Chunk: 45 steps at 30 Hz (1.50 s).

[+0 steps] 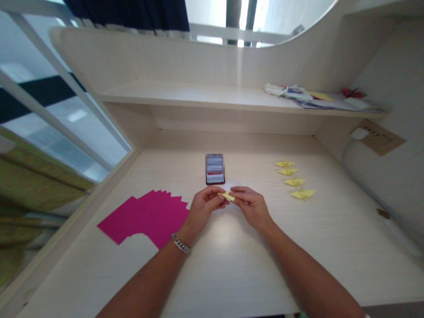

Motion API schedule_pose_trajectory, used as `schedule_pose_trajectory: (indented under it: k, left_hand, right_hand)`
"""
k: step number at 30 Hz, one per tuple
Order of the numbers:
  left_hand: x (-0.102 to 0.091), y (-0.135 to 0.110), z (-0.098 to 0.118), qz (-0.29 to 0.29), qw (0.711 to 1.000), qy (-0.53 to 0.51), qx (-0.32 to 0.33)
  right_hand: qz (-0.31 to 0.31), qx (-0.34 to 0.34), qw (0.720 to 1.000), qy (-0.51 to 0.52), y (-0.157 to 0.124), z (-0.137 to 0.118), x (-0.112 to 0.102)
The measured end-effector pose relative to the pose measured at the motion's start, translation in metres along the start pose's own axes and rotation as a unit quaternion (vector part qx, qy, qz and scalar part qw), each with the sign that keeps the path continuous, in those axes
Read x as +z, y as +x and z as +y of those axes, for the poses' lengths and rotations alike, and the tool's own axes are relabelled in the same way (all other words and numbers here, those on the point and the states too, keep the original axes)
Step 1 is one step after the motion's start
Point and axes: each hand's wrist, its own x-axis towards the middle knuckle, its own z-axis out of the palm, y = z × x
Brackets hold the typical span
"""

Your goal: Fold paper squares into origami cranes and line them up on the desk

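My left hand [206, 205] and my right hand [251, 204] meet over the middle of the pale wooden desk [212, 265]. Both pinch a small folded yellow paper piece [227, 195] between their fingertips, just above the desk surface. A silver bracelet [180, 244] circles my left wrist. A phone [215, 169] stands propped right behind the hands. To the right lies a row of several finished yellow paper cranes [294, 177].
A fan of magenta paper sheets [149, 215] lies on the desk at the left. The shelf [212, 98] above holds papers and a red paper crane [353, 92] at the right. A wall socket with a plug [377, 137] sits on the right wall.
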Motion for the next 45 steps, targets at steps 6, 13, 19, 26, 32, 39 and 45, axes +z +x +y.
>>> schedule_pose_trajectory:
  k: [6, 13, 19, 26, 32, 39, 45]
  left_hand:
    - [0.004, 0.001, -0.003, 0.025, 0.999, 0.018, 0.026]
    - [0.004, 0.001, -0.001, 0.003, 0.997, 0.051, 0.06]
    - [0.003, 0.002, -0.006, 0.001, 0.995, 0.063, 0.081]
    - [0.005, -0.002, -0.006, -0.016, 0.989, 0.116, 0.087]
    - [0.004, -0.004, -0.007, 0.006, 0.98, 0.165, 0.112]
    - [0.002, -0.005, -0.005, 0.001, 0.953, 0.253, 0.168]
    - [0.007, -0.005, -0.009, 0.043, 0.962, 0.245, 0.116]
  right_hand:
    - [-0.023, -0.071, 0.996, -0.053, 0.0, 0.002, -0.005]
    - [-0.021, -0.06, 0.998, -0.014, 0.002, -0.012, -0.003]
    - [0.016, 0.008, 0.997, 0.079, 0.001, -0.008, 0.002]
    - [0.017, 0.126, 0.979, 0.158, 0.006, 0.0, 0.0]
    - [0.02, 0.231, 0.943, 0.238, 0.007, 0.002, 0.002]
    - [-0.004, 0.278, 0.922, 0.27, 0.006, 0.003, 0.002]
    - [-0.005, 0.295, 0.912, 0.284, 0.004, 0.003, 0.005]
